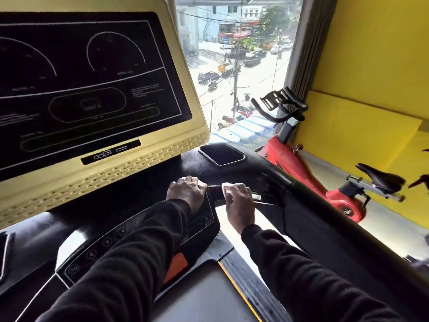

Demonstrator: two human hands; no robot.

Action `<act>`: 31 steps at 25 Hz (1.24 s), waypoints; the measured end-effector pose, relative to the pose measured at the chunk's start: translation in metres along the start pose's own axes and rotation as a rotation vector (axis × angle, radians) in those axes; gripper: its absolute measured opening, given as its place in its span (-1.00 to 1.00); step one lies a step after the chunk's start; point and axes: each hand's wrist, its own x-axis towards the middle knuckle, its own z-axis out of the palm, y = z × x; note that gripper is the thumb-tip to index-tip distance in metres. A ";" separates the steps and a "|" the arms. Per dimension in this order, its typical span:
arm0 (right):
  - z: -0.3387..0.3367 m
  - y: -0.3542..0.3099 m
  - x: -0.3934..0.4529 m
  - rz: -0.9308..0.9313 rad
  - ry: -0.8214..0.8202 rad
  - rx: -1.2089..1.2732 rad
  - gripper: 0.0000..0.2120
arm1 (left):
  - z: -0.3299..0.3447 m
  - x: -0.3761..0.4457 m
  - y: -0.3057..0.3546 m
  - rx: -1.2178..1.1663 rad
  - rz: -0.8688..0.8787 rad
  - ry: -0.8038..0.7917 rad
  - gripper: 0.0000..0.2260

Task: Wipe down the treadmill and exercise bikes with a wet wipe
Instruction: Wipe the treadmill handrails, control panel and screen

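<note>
On the treadmill console (pixel 162 173), the right hand (pixel 240 201) presses a white wet wipe (pixel 228 187) under its fingers (pixel 241 190) onto the silver grip bar (pixel 256 196), while the left hand (pixel 186 191) grips the bar's other end just beside them.

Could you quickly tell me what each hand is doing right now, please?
Left hand: fingers curled over the metal grip bar, gripping it.
Right hand: holds the white wet wipe against the same bar.
</note>
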 end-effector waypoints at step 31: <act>0.004 0.025 -0.024 -0.132 -0.123 -0.069 -0.58 | -0.009 0.001 0.009 0.049 -0.052 -0.072 -0.43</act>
